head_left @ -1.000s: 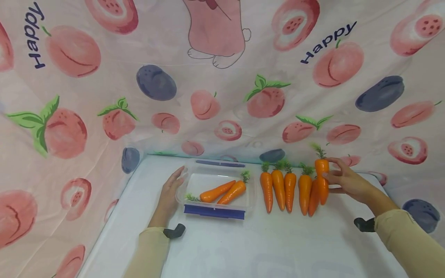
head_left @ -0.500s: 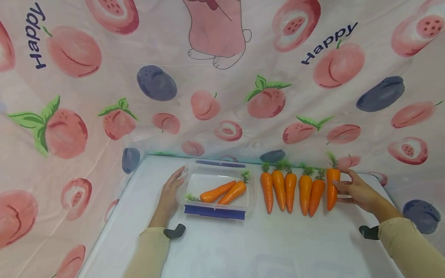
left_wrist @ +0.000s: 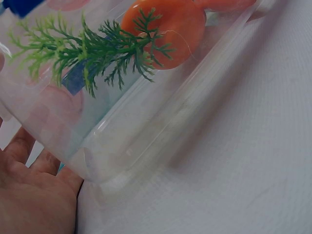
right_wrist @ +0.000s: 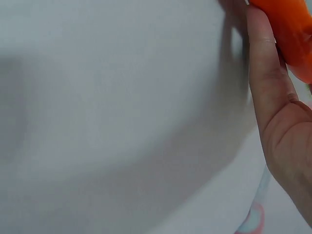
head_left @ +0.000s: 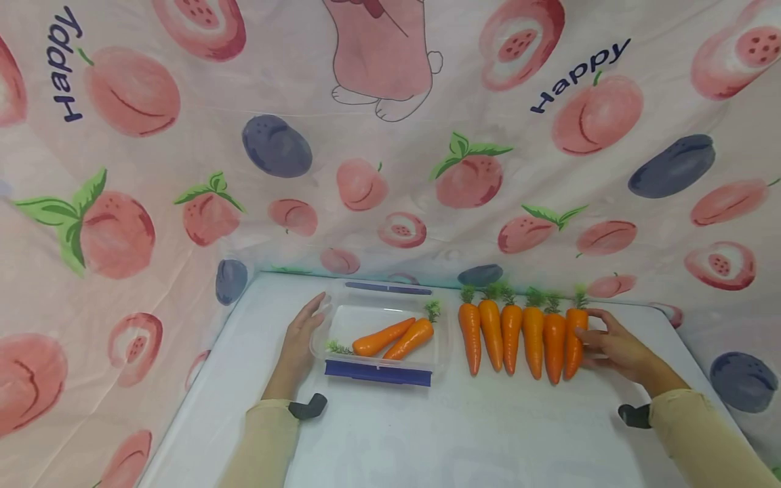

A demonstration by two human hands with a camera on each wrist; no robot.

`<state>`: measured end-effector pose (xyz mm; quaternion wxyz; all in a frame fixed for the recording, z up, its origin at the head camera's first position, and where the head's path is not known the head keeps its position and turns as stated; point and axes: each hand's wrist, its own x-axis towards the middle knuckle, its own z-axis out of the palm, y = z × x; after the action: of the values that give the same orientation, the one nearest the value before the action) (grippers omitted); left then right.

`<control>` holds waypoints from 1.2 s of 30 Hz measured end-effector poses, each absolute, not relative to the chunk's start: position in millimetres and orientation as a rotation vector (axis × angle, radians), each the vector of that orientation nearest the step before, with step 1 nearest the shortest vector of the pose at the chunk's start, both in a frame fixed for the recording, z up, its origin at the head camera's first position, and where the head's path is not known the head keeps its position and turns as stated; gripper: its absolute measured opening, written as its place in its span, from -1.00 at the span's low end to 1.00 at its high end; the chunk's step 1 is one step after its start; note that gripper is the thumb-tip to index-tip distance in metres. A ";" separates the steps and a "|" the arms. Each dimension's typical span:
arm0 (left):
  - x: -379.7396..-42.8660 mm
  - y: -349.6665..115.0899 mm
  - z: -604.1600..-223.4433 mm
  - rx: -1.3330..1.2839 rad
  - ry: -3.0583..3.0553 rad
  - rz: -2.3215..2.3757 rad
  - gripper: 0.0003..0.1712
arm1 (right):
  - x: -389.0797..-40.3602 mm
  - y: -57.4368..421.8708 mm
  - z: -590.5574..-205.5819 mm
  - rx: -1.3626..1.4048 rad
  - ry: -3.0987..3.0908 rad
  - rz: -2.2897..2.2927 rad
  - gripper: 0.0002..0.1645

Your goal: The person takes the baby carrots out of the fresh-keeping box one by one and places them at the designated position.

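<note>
In the head view my left hand point(head_left: 299, 339) rests with extended fingers against the left wall of a clear plastic box point(head_left: 390, 362) with blue clips. Two orange carrots lie inside, a left one point(head_left: 381, 337) and a right one point(head_left: 410, 340); the left wrist view shows a green leafy top point(left_wrist: 92, 53) through the wall. My right hand point(head_left: 616, 346) holds the rightmost carrot point(head_left: 575, 346) of a row by its right side, thumb over its upper part. In the right wrist view a straight digit lies along this carrot point(right_wrist: 290, 34); its far fingers are hidden.
Several more carrots point(head_left: 511, 339) with green tops stand side by side right of the box, tips toward me. All are on a white table point(head_left: 488, 434). A fruit-printed cloth point(head_left: 390, 190) hangs behind and at both sides.
My right hand moves the rightmost carrot right, then back left and down against the row. The two carrots next to it shift and straighten. The left hand and box stay put.
</note>
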<state>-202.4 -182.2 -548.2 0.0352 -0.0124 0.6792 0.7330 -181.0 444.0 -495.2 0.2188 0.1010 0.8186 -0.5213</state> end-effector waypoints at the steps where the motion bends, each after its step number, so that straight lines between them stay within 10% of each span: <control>1: -202.4 -182.4 -548.4 -0.039 2.096 2.246 -0.43 | -181.1 442.1 -496.0 0.281 2.256 -1.448 0.09; 36: -200.1 -181.5 -545.4 -0.022 2.183 2.189 -0.44 | -181.2 428.8 -495.8 0.336 2.189 -1.459 0.14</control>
<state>-200.1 -181.5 -545.4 0.0251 -0.0071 0.7058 0.7080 -181.2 428.8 -495.8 0.2425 0.1229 0.8008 -0.5336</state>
